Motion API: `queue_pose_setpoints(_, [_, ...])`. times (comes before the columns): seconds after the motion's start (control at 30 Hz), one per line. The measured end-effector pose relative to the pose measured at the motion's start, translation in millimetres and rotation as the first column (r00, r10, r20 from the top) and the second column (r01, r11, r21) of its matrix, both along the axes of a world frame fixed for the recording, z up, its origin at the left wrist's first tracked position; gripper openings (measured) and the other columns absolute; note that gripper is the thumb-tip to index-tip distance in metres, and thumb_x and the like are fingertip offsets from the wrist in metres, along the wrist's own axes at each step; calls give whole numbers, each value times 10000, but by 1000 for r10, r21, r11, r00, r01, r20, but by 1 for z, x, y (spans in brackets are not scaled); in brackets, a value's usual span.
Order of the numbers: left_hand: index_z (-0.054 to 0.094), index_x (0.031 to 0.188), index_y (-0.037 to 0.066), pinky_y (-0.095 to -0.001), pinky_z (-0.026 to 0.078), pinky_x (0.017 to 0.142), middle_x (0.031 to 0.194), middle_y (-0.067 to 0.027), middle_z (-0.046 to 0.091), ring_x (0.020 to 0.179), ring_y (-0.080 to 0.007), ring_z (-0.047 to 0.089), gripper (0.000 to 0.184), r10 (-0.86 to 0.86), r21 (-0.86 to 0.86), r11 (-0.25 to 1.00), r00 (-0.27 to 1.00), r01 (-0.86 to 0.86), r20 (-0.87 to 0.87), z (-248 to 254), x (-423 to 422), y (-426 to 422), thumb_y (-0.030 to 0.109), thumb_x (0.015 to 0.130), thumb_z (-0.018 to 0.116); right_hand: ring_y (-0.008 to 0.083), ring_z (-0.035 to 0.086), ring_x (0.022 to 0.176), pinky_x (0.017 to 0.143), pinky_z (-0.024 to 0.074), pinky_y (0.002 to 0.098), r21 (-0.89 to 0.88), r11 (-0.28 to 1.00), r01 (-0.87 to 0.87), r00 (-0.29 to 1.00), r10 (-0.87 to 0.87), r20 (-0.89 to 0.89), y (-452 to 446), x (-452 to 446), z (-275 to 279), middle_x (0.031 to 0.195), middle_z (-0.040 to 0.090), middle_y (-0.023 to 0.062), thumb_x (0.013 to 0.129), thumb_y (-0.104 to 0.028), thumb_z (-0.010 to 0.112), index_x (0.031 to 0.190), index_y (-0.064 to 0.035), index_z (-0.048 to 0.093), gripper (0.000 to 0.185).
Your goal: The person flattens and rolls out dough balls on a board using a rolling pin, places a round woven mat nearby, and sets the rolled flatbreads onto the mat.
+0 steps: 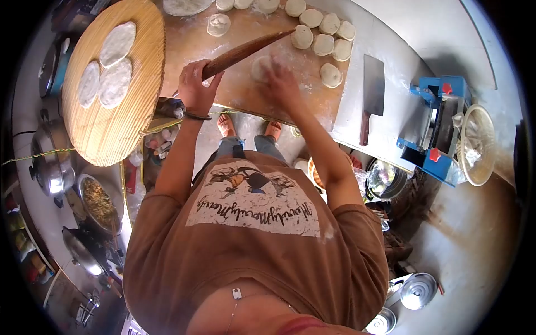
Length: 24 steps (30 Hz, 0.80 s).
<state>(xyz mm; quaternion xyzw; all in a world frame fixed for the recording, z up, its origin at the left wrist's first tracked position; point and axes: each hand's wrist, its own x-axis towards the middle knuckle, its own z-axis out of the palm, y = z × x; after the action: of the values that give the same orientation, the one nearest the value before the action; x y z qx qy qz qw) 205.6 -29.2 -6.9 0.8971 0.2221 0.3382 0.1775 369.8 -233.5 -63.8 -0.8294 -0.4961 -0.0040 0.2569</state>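
Observation:
A tapered wooden rolling pin (245, 53) slants up to the right over the floured wooden board (184, 42). My left hand (196, 86) grips it at its lower left end. My right hand (280, 84) is over the board, touching or just above a flat dough round (261, 68); motion smears its fingers. Several thick dough pieces (322, 44) sit grouped at the board's far right, and a single dough piece (331, 75) lies nearer. Another small dough piece (218, 24) rests behind the pin. Three rolled dough rounds (116, 84) lie on a round woven tray (139, 111) at my left.
A cleaver (373, 92) lies on the white surface right of the board. Beyond it stand a blue hand-cranked machine (441, 128) and a cream strainer basket (477, 145). At left are a lidded pot (53, 162) and a bowl of chopped food (100, 204).

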Motion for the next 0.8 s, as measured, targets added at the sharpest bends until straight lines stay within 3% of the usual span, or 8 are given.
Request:
queue_pose_setpoints(0.07, [672, 1067, 93, -435, 503, 884, 1039, -86, 674, 976, -304, 632, 397, -16, 29, 999, 1000, 17, -22, 1, 3, -2, 254, 749, 848, 365, 480, 1359, 1104, 391, 502, 37, 994, -99, 994, 97, 60, -5, -12, 3, 1475, 504, 181, 883, -337, 725, 1434, -176, 536, 605])
queue_pose_setpoints(0.17, [661, 1122, 97, -452, 479, 934, 1117, -95, 654, 1056, -309, 610, 439, -131, 28, 991, 988, 134, -86, -13, 9, -8, 295, 769, 830, 360, 423, 1411, 1158, 325, 505, 236, 971, 46, 998, -54, 28, -42, -9, 5, 1542, 431, 156, 891, -401, 706, 1477, -184, 486, 662])
queue_pose_setpoints(0.23, [645, 1221, 99, -477, 449, 999, 1261, -119, 622, 1187, -319, 580, 532, -244, 8, 969, 955, 249, -166, -37, 13, -22, 403, 810, 794, 348, 392, 1435, 1177, 289, 513, 143, 988, 66, 991, -82, 108, -41, 7, 46, 1549, 425, 142, 896, -434, 694, 1478, -179, 487, 668])
queue_pose_setpoints(0.33, [509, 1440, 102, -534, 370, 1094, 1507, -153, 457, 1400, -337, 433, 790, -21, 233, 967, 949, 99, -316, -40, 35, -43, 622, 862, 646, 335, 341, 1472, 1202, 232, 529, -61, 998, 34, 986, -23, 168, -35, 16, 23, 1553, 425, 138, 896, -497, 668, 1493, -176, 472, 705])
queue_pose_setpoints(0.37, [329, 1564, 95, -559, 282, 1158, 1626, -161, 297, 1508, -336, 277, 961, -10, 242, 964, 926, 109, -378, -45, 37, -36, 748, 879, 493, 333, 331, 1478, 1205, 224, 529, -65, 998, 15, 986, -4, 164, -32, 20, 14, 1554, 422, 142, 895, -508, 663, 1500, -176, 462, 719])
queue_pose_setpoints(0.53, [322, 1553, 56, -556, 270, 1161, 1654, -159, 246, 1521, -368, 224, 889, 36, 150, 988, 932, 20, -361, -61, 66, 0, 635, 918, 553, 350, 295, 1498, 1213, 200, 546, -60, 989, 136, 980, -125, 154, -1, 34, 11, 1596, 361, 152, 876, -561, 652, 1537, -138, 391, 828])
queue_pose_setpoints(0.7, [323, 1571, 116, -573, 205, 1189, 1668, -120, 227, 1547, -322, 188, 868, -73, 145, 973, 834, 180, -547, -73, -8, -15, 632, 912, 549, 361, 288, 1499, 1205, 216, 567, -122, 969, -213, 977, 208, -55, -69, -15, 19, 1609, 338, 157, 872, -607, 623, 1550, -102, 349, 889])
queue_pose_setpoints(0.8, [327, 1575, 142, -602, 227, 1176, 1671, -114, 223, 1541, -325, 205, 854, 19, 121, 992, 914, 33, -405, -80, 37, 11, 641, 914, 538, 331, 296, 1501, 1203, 225, 571, -115, 984, -134, 973, 152, 173, -16, 43, 8, 1622, 326, 133, 874, -573, 643, 1550, -104, 347, 875])
